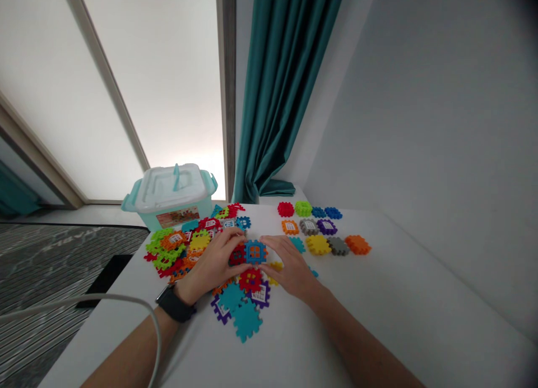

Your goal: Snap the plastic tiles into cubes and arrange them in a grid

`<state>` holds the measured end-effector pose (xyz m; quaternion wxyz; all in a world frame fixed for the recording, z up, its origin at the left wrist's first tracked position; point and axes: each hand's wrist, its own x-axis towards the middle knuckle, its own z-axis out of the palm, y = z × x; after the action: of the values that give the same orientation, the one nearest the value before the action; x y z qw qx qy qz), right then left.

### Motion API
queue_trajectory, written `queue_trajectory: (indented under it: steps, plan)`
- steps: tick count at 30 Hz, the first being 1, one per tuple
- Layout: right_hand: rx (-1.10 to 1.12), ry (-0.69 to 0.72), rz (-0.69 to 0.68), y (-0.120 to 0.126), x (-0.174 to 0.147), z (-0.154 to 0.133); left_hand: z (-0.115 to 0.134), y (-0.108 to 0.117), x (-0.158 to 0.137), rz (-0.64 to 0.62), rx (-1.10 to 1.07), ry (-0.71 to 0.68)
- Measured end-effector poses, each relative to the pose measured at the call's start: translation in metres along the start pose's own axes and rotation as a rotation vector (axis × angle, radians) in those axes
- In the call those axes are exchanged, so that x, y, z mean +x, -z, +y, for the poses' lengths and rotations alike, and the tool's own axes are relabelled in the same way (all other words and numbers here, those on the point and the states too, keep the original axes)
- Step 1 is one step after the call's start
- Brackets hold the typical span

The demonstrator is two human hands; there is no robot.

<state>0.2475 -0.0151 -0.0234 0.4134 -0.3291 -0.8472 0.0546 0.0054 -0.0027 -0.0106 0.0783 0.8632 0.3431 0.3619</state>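
A blue interlocking plastic tile (255,252) with an orange window lattice sits between my two hands. My left hand (216,262) curves in from the left, thumb and fingers closed at the blue tile's left side. From the other side my right hand (290,267) pinches its right edge with thumb and fingertips. A red tile (237,255) shows inside the curve of my left hand; I cannot tell whether the hand touches it. Just below lie another red tile (250,280), a purple tile (259,294) and turquoise tiles (247,319). Part of a yellow tile (275,270) shows beneath my right hand.
Mixed tiles (166,248) heap on the white table (302,343) at left. Tiles sorted in coloured stacks, including a yellow stack (318,244) and an orange stack (358,244), stand at right. A lidded turquoise box (176,194) is behind; a pale cable (105,296) crosses my left forearm.
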Motion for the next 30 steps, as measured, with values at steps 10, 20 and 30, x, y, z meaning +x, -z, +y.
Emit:
queue_trajectory:
  steps: [10,20,30]
  plan:
    - [-0.047,-0.02,0.027,-0.001,-0.002,0.005,-0.002,0.0,0.001,0.018,0.029,0.009]
    - [-0.161,0.106,0.015,0.008,0.001,0.003,-0.002,0.0,0.002,-0.018,-0.115,0.112]
    - [0.159,-0.23,0.19,-0.002,0.007,-0.011,0.006,0.004,0.007,-0.095,-0.348,0.18]
